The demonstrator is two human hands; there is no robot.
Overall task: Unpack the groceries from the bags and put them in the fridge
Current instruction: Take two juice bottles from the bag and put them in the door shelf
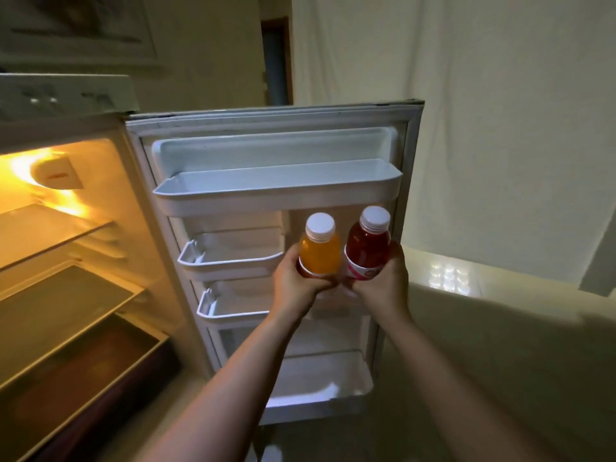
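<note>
The fridge stands open, its lit interior (60,228) on the left and its door (273,195) swung out in front of me. My left hand (296,285) grips an orange juice bottle (319,248) with a white cap. My right hand (383,281) grips a red juice bottle (368,245) with a white cap. Both bottles are upright, side by side, held in front of the right part of the door, below the top door shelf (276,191). No bags are in view.
Two small door bins (230,258) (233,308) sit left of my hands, and a wide bottom door shelf (316,381) lies below. Glass shelves (56,228) and a drawer (83,361) fill the fridge interior. A white curtain (500,111) hangs at right.
</note>
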